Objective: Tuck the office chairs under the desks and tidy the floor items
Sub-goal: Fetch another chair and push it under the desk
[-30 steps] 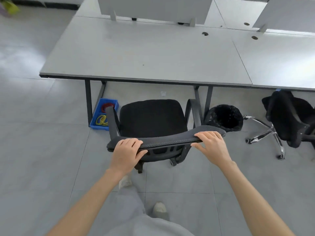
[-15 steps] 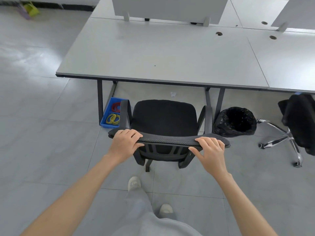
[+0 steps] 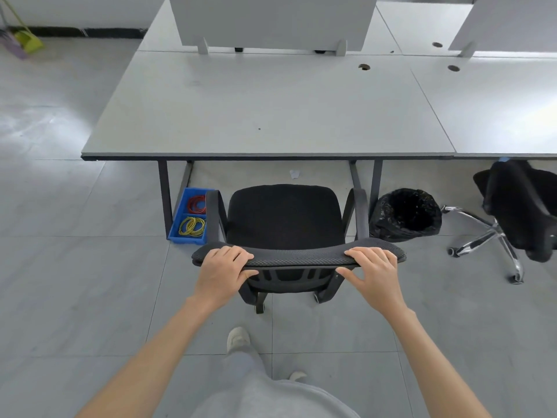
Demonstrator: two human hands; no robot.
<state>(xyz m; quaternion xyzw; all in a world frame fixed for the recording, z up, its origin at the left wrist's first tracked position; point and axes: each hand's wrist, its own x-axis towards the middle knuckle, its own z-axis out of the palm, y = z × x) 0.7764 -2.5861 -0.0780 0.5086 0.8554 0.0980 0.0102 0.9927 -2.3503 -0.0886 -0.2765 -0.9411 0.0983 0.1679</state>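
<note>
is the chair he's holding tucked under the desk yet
Not yet. The chair seat sits wholly in front of the desk edge, both hands on its backrest.

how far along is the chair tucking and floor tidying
Nothing looks finished. In hand: left hand and right hand grip the backrest of the black armchair, whose seat sits outside the desk. Left: second chair, blue bin, trash bin, paper scrap.

arms (image 3: 156,354): bare, no sleeves | trousers (image 3: 265,390): grey | shoes (image 3: 237,339): off-white
</note>
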